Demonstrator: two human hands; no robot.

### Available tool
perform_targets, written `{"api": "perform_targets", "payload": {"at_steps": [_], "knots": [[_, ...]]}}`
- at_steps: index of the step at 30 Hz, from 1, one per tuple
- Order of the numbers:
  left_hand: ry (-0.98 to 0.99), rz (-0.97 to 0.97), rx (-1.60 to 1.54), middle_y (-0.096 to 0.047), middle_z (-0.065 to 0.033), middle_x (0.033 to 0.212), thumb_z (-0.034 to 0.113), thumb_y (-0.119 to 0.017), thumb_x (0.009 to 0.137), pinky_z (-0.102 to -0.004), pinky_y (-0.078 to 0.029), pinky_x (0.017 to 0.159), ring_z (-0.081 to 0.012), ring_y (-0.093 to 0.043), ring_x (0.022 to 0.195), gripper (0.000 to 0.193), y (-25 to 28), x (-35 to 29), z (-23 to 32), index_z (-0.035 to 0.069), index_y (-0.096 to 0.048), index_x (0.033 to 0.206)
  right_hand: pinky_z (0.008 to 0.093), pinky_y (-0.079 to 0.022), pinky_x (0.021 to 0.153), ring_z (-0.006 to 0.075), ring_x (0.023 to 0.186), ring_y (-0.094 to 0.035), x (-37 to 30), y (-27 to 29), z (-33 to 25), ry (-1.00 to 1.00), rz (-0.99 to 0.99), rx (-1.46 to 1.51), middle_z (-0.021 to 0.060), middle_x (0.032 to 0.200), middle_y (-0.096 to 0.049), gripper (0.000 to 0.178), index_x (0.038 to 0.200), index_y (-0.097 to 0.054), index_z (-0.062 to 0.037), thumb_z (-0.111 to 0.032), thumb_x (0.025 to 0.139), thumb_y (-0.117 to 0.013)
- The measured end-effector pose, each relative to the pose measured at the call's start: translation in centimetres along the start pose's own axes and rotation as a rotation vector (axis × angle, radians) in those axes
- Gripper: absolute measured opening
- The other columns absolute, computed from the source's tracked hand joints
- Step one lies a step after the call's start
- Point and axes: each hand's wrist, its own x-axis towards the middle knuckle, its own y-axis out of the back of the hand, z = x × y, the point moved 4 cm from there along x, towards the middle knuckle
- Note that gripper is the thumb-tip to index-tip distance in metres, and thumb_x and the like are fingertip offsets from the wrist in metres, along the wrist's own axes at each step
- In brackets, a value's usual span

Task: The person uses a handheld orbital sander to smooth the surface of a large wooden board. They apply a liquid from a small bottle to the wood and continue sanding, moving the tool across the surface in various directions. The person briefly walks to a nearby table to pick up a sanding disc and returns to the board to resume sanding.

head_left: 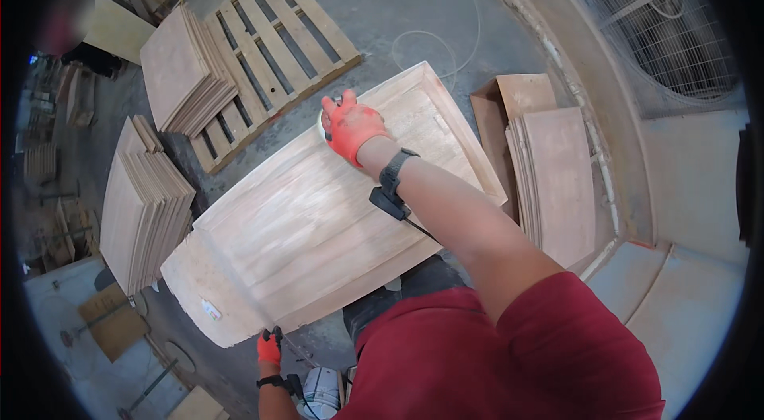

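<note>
Centrally, I see the large pale wooden panel [318, 221] lying flat, with my right hand [352, 127] in an orange glove at its 12 o'clock edge, fingers curled over a small whitish pad [325, 122] pressed against the wood. At 6 o'clock my left hand [270, 347], also gloved, closes on the panel's near edge, the wood directly above its fingers. Stacks of thin boards [143, 213] lie at 9 o'clock, a pallet [278, 46] at 11.
</note>
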Motion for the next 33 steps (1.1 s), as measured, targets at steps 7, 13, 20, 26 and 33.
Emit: {"api": "perform_targets", "payload": {"at_steps": [7, 13, 20, 26, 33], "knots": [[0.059, 0.069, -0.249, -0.066, -0.0112, 0.106, 0.002, -0.050, 0.100, -0.0283, -0.048, 0.085, -0.0167, -0.058, 0.093, 0.029, -1.1, 0.6, -2.6, -0.011, -0.056, 0.125, 0.0501, -0.054, 0.093, 0.0424, 0.108, -0.066, 2.8, 4.4, 9.3, -0.215, 0.153, -0.008, 0.0226, 0.130, -0.052, 0.042, 0.132, -0.052, -0.0181, -0.034, 0.096, -0.062], [0.018, 0.012, -0.169, -0.062, -0.0047, 0.095, 0.002, -0.048, 0.100, -0.0268, -0.045, 0.072, -0.0117, -0.052, 0.079, 0.026, -1.4, 0.2, -1.8, -0.007, -0.059, 0.122, 0.0492, -0.053, 0.097, 0.0423, 0.110, -0.066, 3.0, 8.4, 16.1, -0.342, 0.199, -0.073, 0.0241, 0.130, -0.052, 0.052, 0.132, -0.051, -0.0170, -0.039, 0.089, -0.069], [0.078, 0.079, -0.403, -0.064, -0.0066, 0.104, 0.005, -0.053, 0.102, -0.0243, -0.045, 0.075, -0.0104, -0.053, 0.082, 0.037, -2.2, -0.4, -3.0, -0.008, -0.052, 0.137, 0.0482, -0.053, 0.098, 0.0427, 0.114, -0.064, -5.0, 7.0, 18.6, -0.293, 0.136, -0.140, 0.0263, 0.139, -0.048, 0.070, 0.143, -0.046, -0.0191, -0.039, 0.083, -0.076], [0.030, 0.051, -0.265, -0.064, -0.0086, 0.114, 0.006, -0.053, 0.101, -0.0245, -0.047, 0.085, -0.0118, -0.056, 0.091, 0.045, -2.2, -1.1, -0.6, -0.013, -0.046, 0.141, 0.0486, -0.054, 0.097, 0.0433, 0.113, -0.065, -4.0, 7.2, 17.5, -0.242, 0.116, -0.142, 0.0267, 0.141, -0.047, 0.068, 0.141, -0.046, -0.0189, -0.039, 0.084, -0.075], [0.145, 0.009, -0.338, -0.060, -0.0014, 0.092, 0.009, -0.052, 0.101, -0.0247, -0.042, 0.069, -0.0088, -0.050, 0.078, 0.033, -1.8, -1.2, -0.1, -0.005, -0.057, 0.131, 0.0479, -0.053, 0.098, 0.0420, 0.112, -0.066, 0.5, 8.2, 15.9, -0.279, 0.140, -0.144, 0.0268, 0.141, -0.048, 0.067, 0.141, -0.046, -0.0189, -0.041, 0.084, -0.074]]}}
